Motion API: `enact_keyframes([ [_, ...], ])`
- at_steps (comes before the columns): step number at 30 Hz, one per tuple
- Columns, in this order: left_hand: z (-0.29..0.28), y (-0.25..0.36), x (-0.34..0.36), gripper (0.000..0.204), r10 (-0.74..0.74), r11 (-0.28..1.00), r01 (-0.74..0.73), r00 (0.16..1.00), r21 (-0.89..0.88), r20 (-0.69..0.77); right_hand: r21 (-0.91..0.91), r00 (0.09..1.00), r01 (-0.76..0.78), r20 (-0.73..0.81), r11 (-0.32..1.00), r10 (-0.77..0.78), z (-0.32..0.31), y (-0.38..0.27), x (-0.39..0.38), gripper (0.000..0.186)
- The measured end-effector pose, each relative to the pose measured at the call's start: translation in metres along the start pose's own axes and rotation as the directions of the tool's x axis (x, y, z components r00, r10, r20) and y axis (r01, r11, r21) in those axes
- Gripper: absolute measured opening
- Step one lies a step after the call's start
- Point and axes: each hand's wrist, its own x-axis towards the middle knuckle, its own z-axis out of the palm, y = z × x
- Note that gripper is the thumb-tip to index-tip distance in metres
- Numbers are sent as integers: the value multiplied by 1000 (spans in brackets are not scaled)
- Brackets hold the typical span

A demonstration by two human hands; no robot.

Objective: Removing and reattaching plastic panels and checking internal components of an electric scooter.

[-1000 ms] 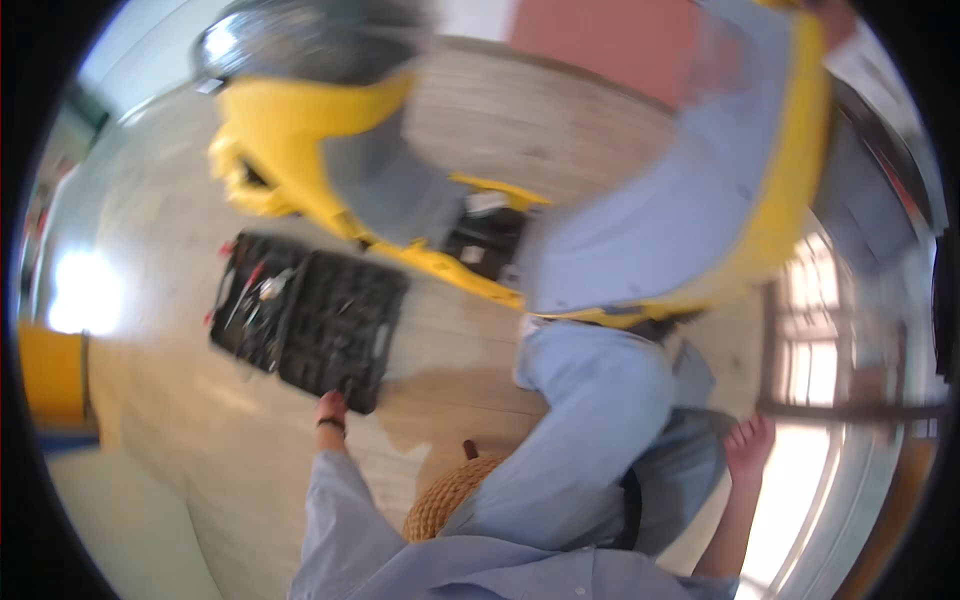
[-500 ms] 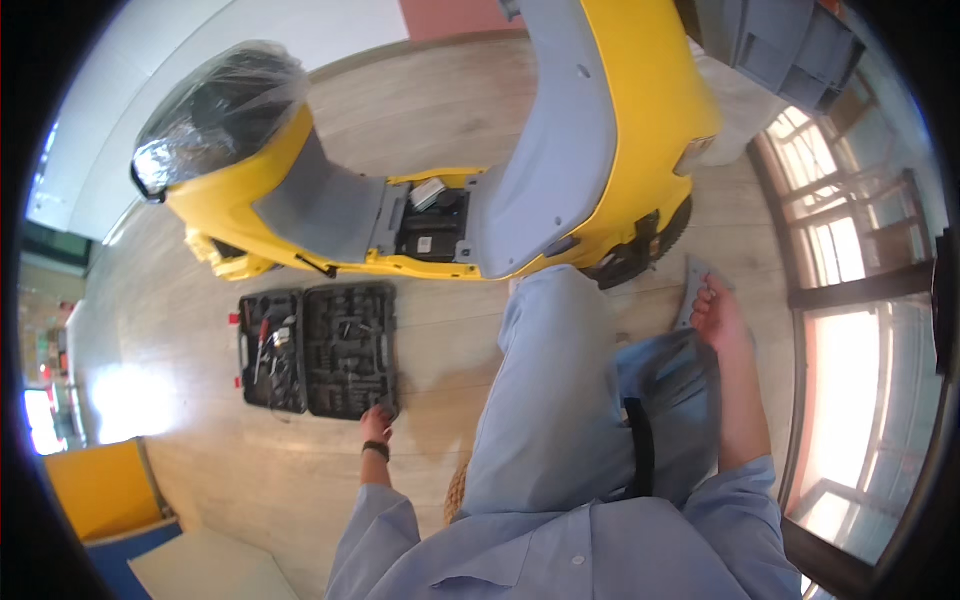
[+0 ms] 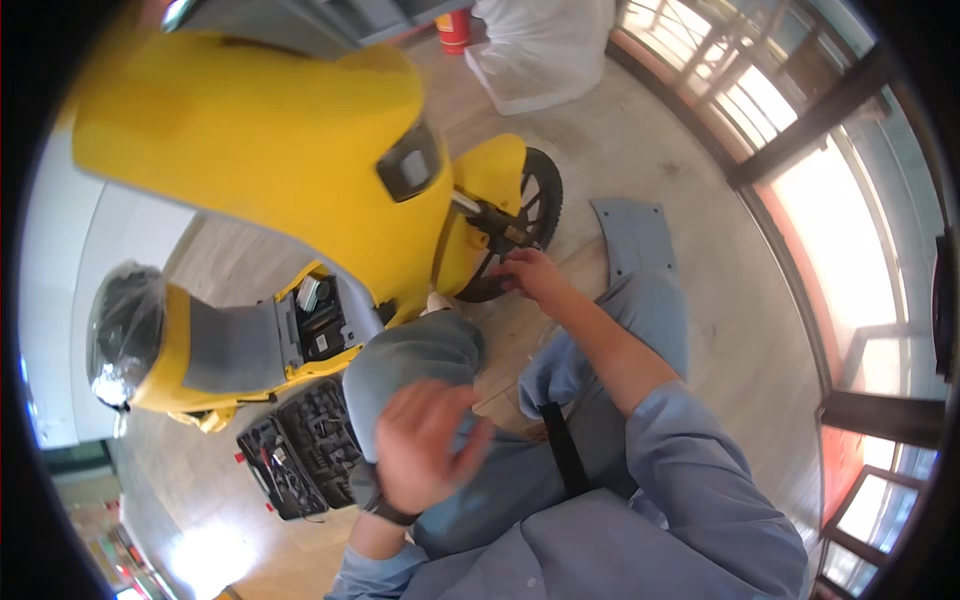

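Note:
My right hand (image 3: 535,279) is beside the front wheel (image 3: 541,205) of a yellow scooter (image 3: 290,150). Its fingers are loosely bent and slightly apart, just below the fork (image 3: 490,218), with nothing visible in them; whether they touch the wheel I cannot tell. My left hand (image 3: 425,450) is raised above my thigh, smeared by motion, so its grip is unclear. A grey-blue curved panel (image 3: 640,238) with small holes at its corners lies on the floor right of the wheel.
An open black tool case (image 3: 318,440) lies on the floor at left, beside the scooter's footboard bay (image 3: 320,320). A plastic-wrapped seat (image 3: 128,330) is at far left. A white bag (image 3: 545,60) and red canister (image 3: 453,32) stand beyond the wheel. Windows (image 3: 815,260) line the right.
My view has swung right toward the scooter's front. My right hand has left the grey-blue panel for the front wheel. My left hand has risen away from the tool case.

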Motion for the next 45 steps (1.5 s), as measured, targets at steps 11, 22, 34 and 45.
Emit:
enact_keyframes([
  [11, 117, -52, 47, 27, -102, 940, -120, 794, 319, 599, 178, 999, 24, -44, 984, -17, 11, 25, 43, 27],
  [22, 121, -45, 59, 28, -155, 947, -65, 764, 314, 626, 11, 969, 107, -225, 994, -102, 38, 32, 58, 33],
  [34, 122, -45, 56, 31, -141, 949, -75, 766, 305, 627, -271, 880, 267, -323, 925, -349, 35, 39, 66, 24],
  [45, 120, -48, 52, 29, -131, 950, -77, 784, 304, 607, -210, 906, 242, -301, 947, -298, 39, 32, 59, 26],
])
